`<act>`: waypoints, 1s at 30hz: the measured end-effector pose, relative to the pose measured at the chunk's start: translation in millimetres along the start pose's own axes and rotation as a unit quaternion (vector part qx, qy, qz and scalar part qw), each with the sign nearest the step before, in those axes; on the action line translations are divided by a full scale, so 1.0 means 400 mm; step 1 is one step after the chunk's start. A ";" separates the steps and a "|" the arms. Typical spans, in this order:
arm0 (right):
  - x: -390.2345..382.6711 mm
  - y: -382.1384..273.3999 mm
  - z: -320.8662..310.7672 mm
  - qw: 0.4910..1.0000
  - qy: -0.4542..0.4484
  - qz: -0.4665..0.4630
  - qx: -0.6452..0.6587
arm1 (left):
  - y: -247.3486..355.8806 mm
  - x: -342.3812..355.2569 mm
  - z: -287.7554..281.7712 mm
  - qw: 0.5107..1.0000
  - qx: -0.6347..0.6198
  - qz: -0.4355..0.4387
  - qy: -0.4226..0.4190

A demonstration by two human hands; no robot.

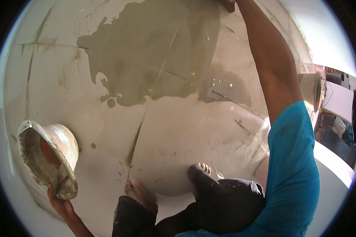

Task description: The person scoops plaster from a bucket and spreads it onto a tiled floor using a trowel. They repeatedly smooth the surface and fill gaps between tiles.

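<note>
Basin [64,142], pale and crusted: far left, standing tipped on the floor tiles [106,138], mouth turned leftward and toward the wearer. A reddish patch shows inside; cannot tell whether it is residue or a separate object.

Left hand [60,204]: grasping the basin's near rim, thumb and fingers on either side of the lip. Judged purpose of the grip: a tipped vessel resting on its edge could roll or drop flat, and the rim is the easiest part to control at this reach.

Left foot [140,193]: bare, planted near a tile joint, well apart from the basin. Feet spread and knees bent, presumably to keep the body low and balanced with both arms extended to opposite sides.

Wet grey-green film [126,59]: ragged outline on its left, spread across several tiles beyond the feet; bubbles near its right end. Both feet lie outside it, probably for footing.

Right foot [199,169]: bare, toes pointing forward, clear of the film.

Right hand [235,2]: cut off by the upper edge, beside a reddish-brown block [226,5]. Cannot tell whether it grasps this or is released. Blue-sleeved arm fully stretched, likely for reach.

Pail [309,89]: far right, tilted, wire handle loose, out of either hand's contact.
</note>
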State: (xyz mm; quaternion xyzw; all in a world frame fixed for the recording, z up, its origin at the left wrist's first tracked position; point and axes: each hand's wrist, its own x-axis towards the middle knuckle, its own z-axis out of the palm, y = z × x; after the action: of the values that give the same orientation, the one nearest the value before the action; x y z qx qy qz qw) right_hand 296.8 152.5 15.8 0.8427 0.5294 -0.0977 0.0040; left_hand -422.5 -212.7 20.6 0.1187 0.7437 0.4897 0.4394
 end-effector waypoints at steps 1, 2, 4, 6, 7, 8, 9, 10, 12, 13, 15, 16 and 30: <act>-0.018 -0.004 0.004 1.000 0.014 -0.016 0.011 | 0.004 0.009 0.001 1.000 -0.005 -0.012 -0.017; -0.043 -0.026 0.012 0.999 0.029 -0.036 0.024 | 0.007 0.012 -0.003 0.999 -0.011 -0.023 -0.032; -0.080 -0.060 0.023 0.995 0.048 -0.082 -0.001 | 0.005 0.013 0.004 0.998 -0.017 -0.015 -0.053; -0.112 -0.097 0.036 0.985 0.053 -0.143 -0.076 | -0.002 0.023 -0.003 0.998 -0.015 -0.004 -0.057; -0.129 -0.112 0.039 0.987 0.054 -0.141 -0.060 | -0.008 0.033 -0.006 0.999 -0.012 0.004 -0.049; -0.149 -0.124 0.044 0.988 0.054 -0.139 -0.045 | -0.009 0.039 -0.010 0.999 -0.009 0.012 -0.041; -0.169 -0.135 0.047 0.989 0.054 -0.137 -0.029 | -0.007 0.039 -0.015 0.999 -0.012 0.012 -0.038; -0.189 -0.147 0.050 0.989 0.053 -0.139 -0.024 | -0.006 0.033 -0.003 0.999 -0.016 0.011 -0.035; -0.220 -0.169 0.056 0.988 0.050 -0.145 -0.014 | -0.005 0.028 0.013 0.999 -0.015 0.011 -0.033; -0.224 -0.169 0.068 0.985 0.058 -0.162 -0.021 | -0.005 0.027 0.017 0.999 -0.009 0.013 -0.034; -0.226 -0.165 0.091 0.977 0.074 -0.197 -0.037 | -0.005 0.034 0.014 0.999 -0.008 0.012 -0.035; -0.235 -0.170 0.097 0.977 0.073 -0.196 -0.032 | -0.006 0.038 0.009 0.999 -0.010 0.012 -0.035; -0.245 -0.279 0.093 0.974 0.101 -0.202 0.017 | -0.024 0.063 -0.038 0.998 -0.025 -0.002 -0.051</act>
State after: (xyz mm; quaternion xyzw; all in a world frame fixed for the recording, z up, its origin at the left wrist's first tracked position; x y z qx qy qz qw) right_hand 150.1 110.0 6.7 0.7239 0.6846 -0.0200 -0.0830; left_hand -446.5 -211.5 1.2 0.1314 0.7081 0.5004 0.4807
